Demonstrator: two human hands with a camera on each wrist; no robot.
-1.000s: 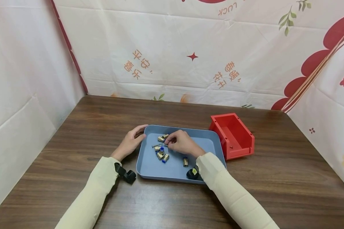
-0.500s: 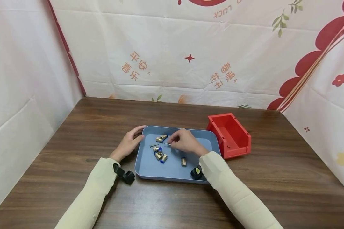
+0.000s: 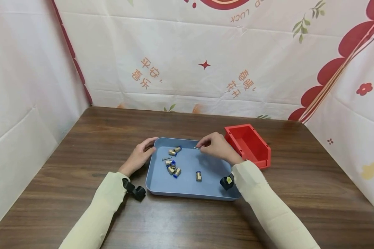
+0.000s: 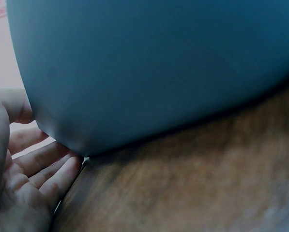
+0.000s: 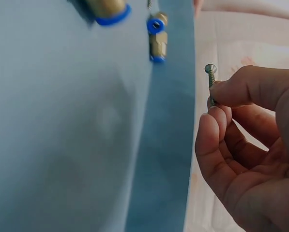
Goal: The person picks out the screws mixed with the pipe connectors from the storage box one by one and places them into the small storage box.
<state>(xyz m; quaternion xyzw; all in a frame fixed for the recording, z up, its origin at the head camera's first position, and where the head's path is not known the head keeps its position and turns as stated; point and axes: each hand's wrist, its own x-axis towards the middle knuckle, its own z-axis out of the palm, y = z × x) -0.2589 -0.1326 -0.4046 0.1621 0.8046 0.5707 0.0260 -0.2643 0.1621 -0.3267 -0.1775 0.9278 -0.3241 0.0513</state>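
My right hand pinches a screw between thumb and fingertips. Its countersunk head points up in the right wrist view, and the hand is above the back right part of the blue-grey tray. My left hand rests against the tray's left end, fingers extended along the outer wall near a corner. On the tray's left half, a second screw lies among several brass push-in fittings with blue collars. One more fitting sits alone toward the tray's middle.
A red plastic bin stands at the tray's right end, partly behind my right wrist. Both rest on a brown wood-grain table. A printed white cloth hangs behind the table and at both sides.
My right hand has lifted the screw away from the fittings and carried it right and back, toward the red bin. The left hand stays at the tray's end. The head view has shifted slightly.
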